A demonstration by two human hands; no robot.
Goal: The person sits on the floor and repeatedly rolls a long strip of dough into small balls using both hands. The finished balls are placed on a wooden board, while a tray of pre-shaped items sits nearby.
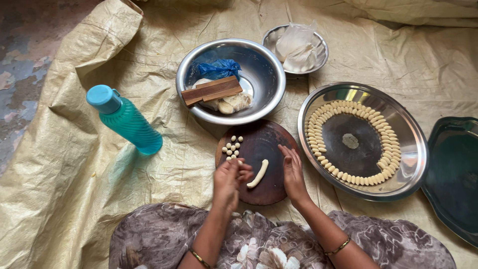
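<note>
A round dark wooden board (264, 142) lies on the sheet in front of me. On it rest a short rope of pale dough (258, 173) and several small dough balls (232, 147). My left hand (230, 177) hovers over the board's near left part, its fingers bunched, seemingly pinching a small bit of dough. My right hand (293, 172) rests at the board's right edge, fingers straight and apart, holding nothing. A large steel plate (408, 134) to the right carries a ring of several shaped dough pieces (348, 107).
A steel bowl (264, 74) behind the board holds dough, a ridged wooden paddle (211, 90) and a blue plastic bag. A smaller steel dish (318, 47) holds a clear bag. A teal bottle (124, 118) lies left. A dark green tray (455, 169) sits far right.
</note>
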